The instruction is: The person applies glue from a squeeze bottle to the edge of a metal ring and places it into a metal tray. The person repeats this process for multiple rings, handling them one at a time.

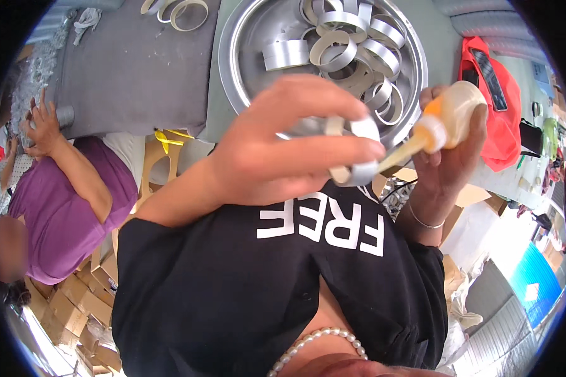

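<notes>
Farthest left, well away from both hands, a co-worker in a purple shirt (75, 207) rests a hand (44, 129) near some bubble wrap (38, 69). Between that person and the left hand, a grey mat (138, 69) lies ahead, with a few loose rings (190, 16) at its far edge. A yellow ribbon (166, 139) hangs below it, left of the left hand.

The left hand (289, 144) is half closed, pinching a silver ring (366, 133) between thumb and fingers. The ring stands on edge between the two hands. Just beyond them, a steel basin (261, 31) holds more silver rings (333, 53), some overlapping.

The right hand (449, 151) is curled around a glue bottle (466, 113), tilted so its nozzle (409, 151) points down at the ring; whether the tip touches, I cannot tell. Right of this hand, a red bag (506, 135) lies on the desk (441, 38), a phone (488, 78) on top.
</notes>
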`<state>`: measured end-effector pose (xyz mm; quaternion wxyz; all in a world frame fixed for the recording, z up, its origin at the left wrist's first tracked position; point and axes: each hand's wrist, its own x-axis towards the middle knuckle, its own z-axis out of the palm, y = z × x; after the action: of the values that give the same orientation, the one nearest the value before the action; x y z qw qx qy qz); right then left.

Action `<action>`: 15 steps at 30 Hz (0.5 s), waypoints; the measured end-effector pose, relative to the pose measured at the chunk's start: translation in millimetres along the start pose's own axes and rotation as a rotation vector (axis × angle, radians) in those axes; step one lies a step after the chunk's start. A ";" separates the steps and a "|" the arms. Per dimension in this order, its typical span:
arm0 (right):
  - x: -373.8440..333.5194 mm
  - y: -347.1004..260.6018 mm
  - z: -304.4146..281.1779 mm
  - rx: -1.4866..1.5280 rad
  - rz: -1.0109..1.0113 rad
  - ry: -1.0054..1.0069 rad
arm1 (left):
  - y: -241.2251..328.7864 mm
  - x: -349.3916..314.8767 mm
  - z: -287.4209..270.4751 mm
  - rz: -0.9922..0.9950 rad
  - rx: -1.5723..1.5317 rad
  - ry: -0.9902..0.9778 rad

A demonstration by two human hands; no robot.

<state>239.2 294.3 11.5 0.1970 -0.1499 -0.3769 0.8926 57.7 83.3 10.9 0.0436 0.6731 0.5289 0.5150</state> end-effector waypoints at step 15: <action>-7.8 0.0 -39.9 0.189 -0.204 0.111 | -54.4 -18.0 -45.5 -0.491 0.620 0.068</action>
<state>262.7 315.1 -14.3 0.3206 -0.1408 -0.2928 0.8897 -10.6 71.3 -12.3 -0.0573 0.4903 0.8058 0.3270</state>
